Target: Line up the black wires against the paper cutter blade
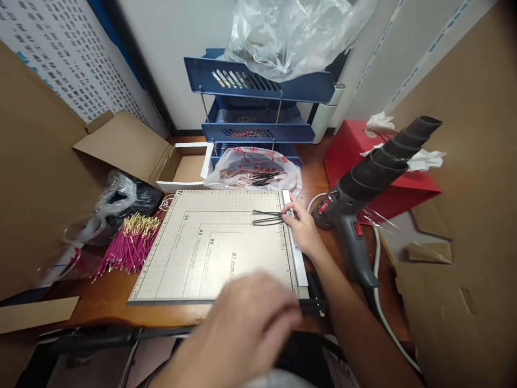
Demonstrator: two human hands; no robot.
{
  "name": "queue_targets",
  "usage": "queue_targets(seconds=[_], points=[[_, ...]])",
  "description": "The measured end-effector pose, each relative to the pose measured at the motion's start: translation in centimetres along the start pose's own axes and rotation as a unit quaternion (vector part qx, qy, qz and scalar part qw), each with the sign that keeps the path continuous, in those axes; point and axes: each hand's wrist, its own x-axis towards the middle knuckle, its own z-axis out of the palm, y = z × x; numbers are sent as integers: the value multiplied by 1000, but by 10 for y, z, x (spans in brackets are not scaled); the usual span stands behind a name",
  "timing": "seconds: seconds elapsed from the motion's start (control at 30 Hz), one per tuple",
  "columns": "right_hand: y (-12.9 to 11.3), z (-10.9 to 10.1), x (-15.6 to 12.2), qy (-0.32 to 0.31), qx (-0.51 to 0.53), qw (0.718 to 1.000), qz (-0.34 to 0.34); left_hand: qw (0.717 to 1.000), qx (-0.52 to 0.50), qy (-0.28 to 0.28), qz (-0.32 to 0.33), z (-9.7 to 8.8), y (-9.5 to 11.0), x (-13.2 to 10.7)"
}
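My right hand (299, 225) pinches a small bundle of thin black strands (267, 217) by their right ends. I cannot tell whether they are wires or tubing. They lie across a paper trimmer (202, 258), whose cream board is printed with a grid and size marks. The hand rests over the white strip (298, 267) along the board's right side. My left hand (254, 318) is smeared by motion above the board's front edge, apart from the strands. Its fingers look bent, but whether they hold anything does not show.
Left of the board lie many magenta wires (127, 248) with gold ends. Behind it are an open carton (189, 161), a plastic bag (254, 167) and a blue rack (258, 86). A heat gun (347, 210) and red tissue box (351, 143) stand right.
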Motion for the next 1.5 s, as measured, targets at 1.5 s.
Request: queue_targets(seconds=[1.5], points=[[-4, 3, 7, 24, -87, 996, -19, 973, 208, -97, -19, 15, -76, 98]])
